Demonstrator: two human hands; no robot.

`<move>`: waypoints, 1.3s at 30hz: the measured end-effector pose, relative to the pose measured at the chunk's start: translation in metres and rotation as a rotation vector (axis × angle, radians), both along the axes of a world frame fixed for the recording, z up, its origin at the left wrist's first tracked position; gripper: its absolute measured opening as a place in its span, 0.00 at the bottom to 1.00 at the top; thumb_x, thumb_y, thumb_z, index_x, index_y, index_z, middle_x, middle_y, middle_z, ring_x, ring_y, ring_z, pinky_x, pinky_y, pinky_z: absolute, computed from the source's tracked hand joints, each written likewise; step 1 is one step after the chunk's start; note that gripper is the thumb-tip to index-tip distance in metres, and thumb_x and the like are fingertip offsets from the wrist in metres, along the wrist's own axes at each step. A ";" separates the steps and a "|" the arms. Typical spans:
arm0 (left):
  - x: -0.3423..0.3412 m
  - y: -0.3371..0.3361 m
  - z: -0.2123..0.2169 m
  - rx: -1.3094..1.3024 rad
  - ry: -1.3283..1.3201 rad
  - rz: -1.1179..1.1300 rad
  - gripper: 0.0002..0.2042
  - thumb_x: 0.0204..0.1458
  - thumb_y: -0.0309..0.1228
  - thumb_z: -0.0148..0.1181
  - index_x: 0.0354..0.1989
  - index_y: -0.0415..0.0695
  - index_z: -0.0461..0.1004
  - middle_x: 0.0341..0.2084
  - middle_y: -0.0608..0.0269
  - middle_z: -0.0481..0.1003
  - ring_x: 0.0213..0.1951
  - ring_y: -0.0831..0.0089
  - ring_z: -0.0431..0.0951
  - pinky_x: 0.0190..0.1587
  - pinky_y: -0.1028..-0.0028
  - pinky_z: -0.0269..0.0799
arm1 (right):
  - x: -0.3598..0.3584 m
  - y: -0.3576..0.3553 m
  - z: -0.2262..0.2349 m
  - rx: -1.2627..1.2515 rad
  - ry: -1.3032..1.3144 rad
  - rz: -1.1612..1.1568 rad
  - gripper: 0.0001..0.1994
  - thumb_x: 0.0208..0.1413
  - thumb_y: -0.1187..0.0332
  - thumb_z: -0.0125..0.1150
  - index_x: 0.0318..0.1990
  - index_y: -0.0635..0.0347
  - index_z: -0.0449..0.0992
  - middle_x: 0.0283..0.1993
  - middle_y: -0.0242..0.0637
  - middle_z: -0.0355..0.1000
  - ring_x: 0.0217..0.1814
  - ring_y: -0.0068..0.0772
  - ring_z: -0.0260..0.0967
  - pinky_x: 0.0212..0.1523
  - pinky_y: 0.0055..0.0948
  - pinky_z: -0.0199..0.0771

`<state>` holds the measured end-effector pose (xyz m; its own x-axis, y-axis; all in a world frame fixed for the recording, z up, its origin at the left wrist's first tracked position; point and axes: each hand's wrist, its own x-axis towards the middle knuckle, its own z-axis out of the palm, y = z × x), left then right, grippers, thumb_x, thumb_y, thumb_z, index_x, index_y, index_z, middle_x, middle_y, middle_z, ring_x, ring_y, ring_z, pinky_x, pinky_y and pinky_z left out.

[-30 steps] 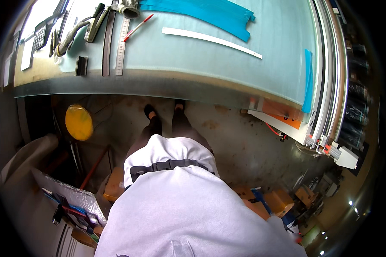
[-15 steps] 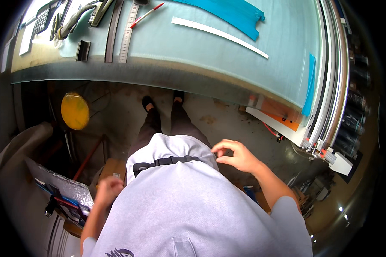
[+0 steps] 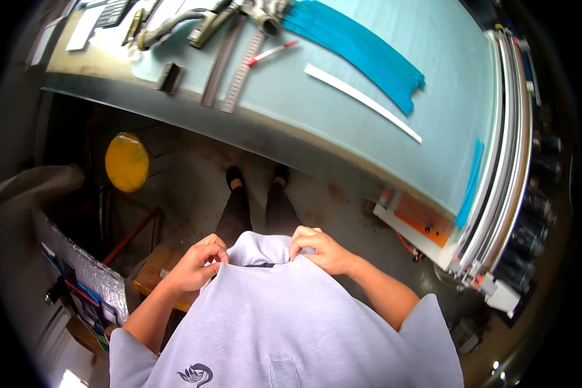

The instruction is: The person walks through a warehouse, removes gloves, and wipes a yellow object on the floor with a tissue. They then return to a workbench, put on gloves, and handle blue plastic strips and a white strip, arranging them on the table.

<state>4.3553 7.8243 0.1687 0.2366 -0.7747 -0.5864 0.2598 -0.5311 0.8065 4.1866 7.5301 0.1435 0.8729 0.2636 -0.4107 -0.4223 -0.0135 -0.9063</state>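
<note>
Left hand (image 3: pixel 198 265) and right hand (image 3: pixel 322 251) had moved inward, onto the pale shirt (image 3: pixel 258 317), which lay nearest. A loose pinch could have let its cloth slip. Both hands gripped folds of it, fingers curled, forearms (image 3: pixel 383 292) slanting inward. Farther off stood the pale green table (image 3: pixel 446 142).

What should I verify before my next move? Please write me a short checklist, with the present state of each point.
1. Left hand has the pale shirt in its grip: ok, fabric pinched.
2. Right hand has the shirt in its grip: ok.
3. Black waist strap uncovered: not ok, only a dark sliver shows between the hands.
4. Strap fastened: cannot tell, the shirt covers most of it.
5. Steel ruler free of the red-and-white pen: not ok, the pen's red end overlaps it.
</note>
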 end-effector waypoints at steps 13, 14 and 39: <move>0.091 0.068 -0.085 0.057 -0.043 0.373 0.04 0.57 0.24 0.60 0.39 0.40 0.76 0.30 0.71 0.75 0.34 0.84 0.72 0.38 0.79 0.70 | 0.165 0.012 -0.035 -0.088 0.083 -0.034 0.15 0.53 0.72 0.64 0.49 0.60 0.75 0.40 0.31 0.75 0.42 0.23 0.71 0.46 0.29 0.74; 0.108 0.060 -0.100 0.017 -0.177 0.451 0.02 0.57 0.23 0.59 0.37 0.39 0.76 0.29 0.71 0.75 0.34 0.85 0.72 0.37 0.80 0.69 | 0.193 0.009 -0.034 -0.097 0.035 -0.207 0.13 0.56 0.73 0.62 0.49 0.62 0.75 0.41 0.30 0.75 0.43 0.22 0.71 0.46 0.28 0.73; 0.200 -0.231 -0.011 -0.381 -0.806 0.679 0.18 0.44 0.21 0.68 0.47 0.41 0.78 0.33 0.56 0.77 0.38 0.60 0.75 0.34 0.68 0.74 | 0.310 -0.012 0.019 0.468 -0.271 -1.127 0.13 0.70 0.64 0.48 0.44 0.66 0.74 0.43 0.34 0.73 0.45 0.21 0.67 0.49 0.25 0.67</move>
